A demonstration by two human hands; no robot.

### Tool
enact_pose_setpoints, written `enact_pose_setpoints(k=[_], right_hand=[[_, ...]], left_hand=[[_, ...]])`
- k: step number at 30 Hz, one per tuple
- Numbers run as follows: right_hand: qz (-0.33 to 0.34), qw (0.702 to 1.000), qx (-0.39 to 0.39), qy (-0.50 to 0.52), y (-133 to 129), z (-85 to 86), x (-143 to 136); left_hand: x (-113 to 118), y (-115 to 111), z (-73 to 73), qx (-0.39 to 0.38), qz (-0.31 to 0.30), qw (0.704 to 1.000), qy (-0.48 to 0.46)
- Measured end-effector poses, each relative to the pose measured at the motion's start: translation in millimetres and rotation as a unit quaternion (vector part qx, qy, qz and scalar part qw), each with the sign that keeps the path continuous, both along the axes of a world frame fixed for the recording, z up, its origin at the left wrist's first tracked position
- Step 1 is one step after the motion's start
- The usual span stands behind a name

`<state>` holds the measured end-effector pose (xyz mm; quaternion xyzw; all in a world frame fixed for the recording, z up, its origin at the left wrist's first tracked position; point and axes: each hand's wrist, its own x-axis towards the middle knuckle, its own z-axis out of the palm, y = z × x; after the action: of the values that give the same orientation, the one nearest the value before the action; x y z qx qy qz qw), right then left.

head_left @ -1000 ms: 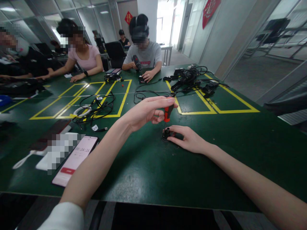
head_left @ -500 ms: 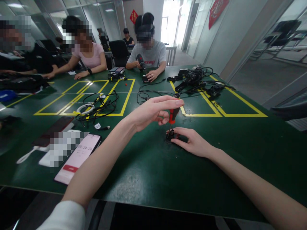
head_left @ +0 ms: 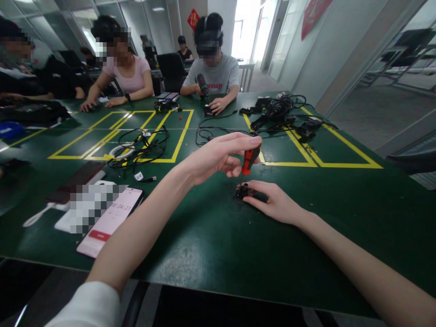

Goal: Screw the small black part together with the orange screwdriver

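Note:
A red and black screwdriver point(head_left: 249, 160) stands nearly upright, its handle in my left hand point(head_left: 226, 154), with the index finger stretched over the top of the handle. The shaft points down at a small black part point(head_left: 242, 191) on the green table. Thumb and fingers of my right hand point(head_left: 269, 200) pinch this black part from the right and keep it against the tabletop. Where the screwdriver tip meets the part is too small to make out.
Left of my left forearm lie a lit phone point(head_left: 112, 218) and a dark phone point(head_left: 76, 181). Coiled black cables point(head_left: 153, 145) lie beyond them, with a larger cable pile point(head_left: 277, 111) at the back right. Across the table point(head_left: 204, 254), a person point(head_left: 214, 75) holds a power tool.
The screwdriver handle shows more fully and leans slightly further right under my left hand. My right hand keeps its place. At the far left, a person's hand has shifted right.

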<state>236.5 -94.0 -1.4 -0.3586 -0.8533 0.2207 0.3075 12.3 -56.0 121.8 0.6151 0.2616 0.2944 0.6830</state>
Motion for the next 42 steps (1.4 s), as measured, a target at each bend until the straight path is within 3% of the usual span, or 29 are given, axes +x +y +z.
enact_pose_setpoints(k=[4,12,18,23,30,37,42], right_hand=[[0.005,1.0,-0.001,0.006,0.4,-0.8,-0.9],[0.006,1.0,-0.008,0.005,0.6,0.8,-1.2],[0.003,1.0,-0.007,0.01,0.8,-1.2,-1.6],[0.003,1.0,-0.013,0.009,0.7,-0.1,-1.7],[0.003,1.0,-0.009,0.008,0.4,0.7,-2.0],[0.003,1.0,-0.008,0.011,1.2,-1.9,-0.9],[0.003,1.0,-0.011,0.004,1.1,-0.4,-1.3]], left_hand=[[-0.2,-1.7,-0.8,0.014,0.02,1.0,0.009],[-2.1,4.7,-0.4,-0.033,-0.026,0.999,0.015],[-0.9,0.8,-2.3,-0.006,0.007,1.0,0.005],[-1.1,0.2,-2.3,0.0,-0.003,1.0,0.006],[-1.0,4.3,-1.3,-0.039,-0.015,0.999,0.013],[0.1,-1.5,-2.0,0.009,0.02,1.0,0.004],[-2.2,-0.1,0.1,0.007,0.005,1.0,0.019]])
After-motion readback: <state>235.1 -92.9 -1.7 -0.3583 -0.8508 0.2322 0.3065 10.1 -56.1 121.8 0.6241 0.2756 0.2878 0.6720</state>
